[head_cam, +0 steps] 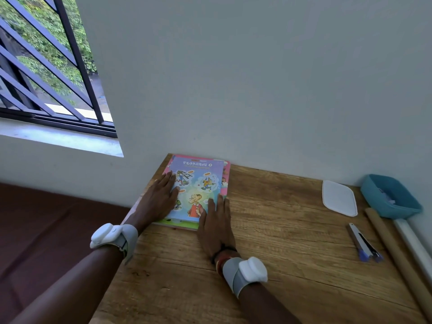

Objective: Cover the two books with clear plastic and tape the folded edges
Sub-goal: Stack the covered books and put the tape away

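Both hands lie on the book stack with fingers straight and gripping nothing. The left hand point(161, 199) rests flat on the left side of the top book point(201, 181). The right hand point(216, 224) lies at the stack's near right corner, fingertips on the cover and palm on the wooden surface point(280, 242).

The top book, a blue comic, sits on a larger pink book point(226, 170) whose edges show around it. The stack lies in the far left corner of the surface, close to the wall. No plastic is visible on or under either book, so the covering does not seem to have begun; the step in hand looks like steadying or shifting the books.

The materials are well apart from the stack, along the right edge: a brown roll point(392, 242), a white roll point(411, 239) beside it, a cutter point(364, 242), a white lid point(339, 199) and a blue basket point(402, 210). Whether either roll is the clear plastic, or whether the basket holds tape, cannot be told.

The next move probably calls for bringing the books toward the open middle of the surface, separating them, and reaching right for a roll, so a sheet can be laid out wider than one opened book.
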Demonstrator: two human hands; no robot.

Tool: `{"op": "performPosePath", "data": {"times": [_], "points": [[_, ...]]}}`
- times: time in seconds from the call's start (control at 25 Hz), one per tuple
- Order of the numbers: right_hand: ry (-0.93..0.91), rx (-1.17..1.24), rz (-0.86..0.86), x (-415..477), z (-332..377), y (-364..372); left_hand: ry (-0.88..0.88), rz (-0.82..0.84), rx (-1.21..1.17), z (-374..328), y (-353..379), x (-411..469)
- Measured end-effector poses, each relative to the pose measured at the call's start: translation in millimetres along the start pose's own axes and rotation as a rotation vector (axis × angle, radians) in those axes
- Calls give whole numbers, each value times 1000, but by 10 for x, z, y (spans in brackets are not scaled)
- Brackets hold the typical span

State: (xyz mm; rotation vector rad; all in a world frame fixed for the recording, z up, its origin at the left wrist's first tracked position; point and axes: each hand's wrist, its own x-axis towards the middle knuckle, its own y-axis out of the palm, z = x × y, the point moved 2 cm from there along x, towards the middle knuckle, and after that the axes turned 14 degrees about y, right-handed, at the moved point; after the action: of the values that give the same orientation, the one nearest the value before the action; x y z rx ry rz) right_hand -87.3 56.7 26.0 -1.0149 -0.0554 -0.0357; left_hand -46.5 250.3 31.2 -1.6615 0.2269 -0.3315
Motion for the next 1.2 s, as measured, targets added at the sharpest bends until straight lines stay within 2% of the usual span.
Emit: {"op": "performPosePath", "data": {"times": [0.08,0.12,0.28,0.44,0.48,0.56,0.64,0.72,0.84,0.88,0.96,1.0,1.12,1.2], "points": [[-14,-15,-14,3,-4,17,33,-56,84,25,19,32],[-21,-28,-12,6,-7,16,30,2,102,39,24,26],[-31,-28,26,-10,-2,-42,108,-9,163,194,167,41],[-30,-9,137,-31,-46,-110,188,-48,262,148,94,13],[-27,16,163,-38,-89,-169,208,-105,288,115,79,9],[-21,63,162,-64,-152,-263,89,-237,182,45,-68,-3],[20,85,83,-63,-391,-438,-4,-401,111,-261,-185,181],[42,17,15,-39,-640,-607,91,-483,104,-737,-181,392],[117,-158,-155,28,-1272,-968,409,-469,-38,-1787,-2,862],[135,-223,-265,52,-1501,-1116,468,-465,-91,-2156,79,1002],[174,-352,-465,61,-1988,-1422,517,-334,-234,-2875,177,1235],[219,-425,-513,41,-2203,-1569,515,-276,-299,-3198,214,1334],[427,-516,-504,-37,-2621,-1929,478,-200,-466,-3889,268,1546],[526,-516,-426,-101,-2770,-2009,494,-166,-488,-4167,306,1642]]}}
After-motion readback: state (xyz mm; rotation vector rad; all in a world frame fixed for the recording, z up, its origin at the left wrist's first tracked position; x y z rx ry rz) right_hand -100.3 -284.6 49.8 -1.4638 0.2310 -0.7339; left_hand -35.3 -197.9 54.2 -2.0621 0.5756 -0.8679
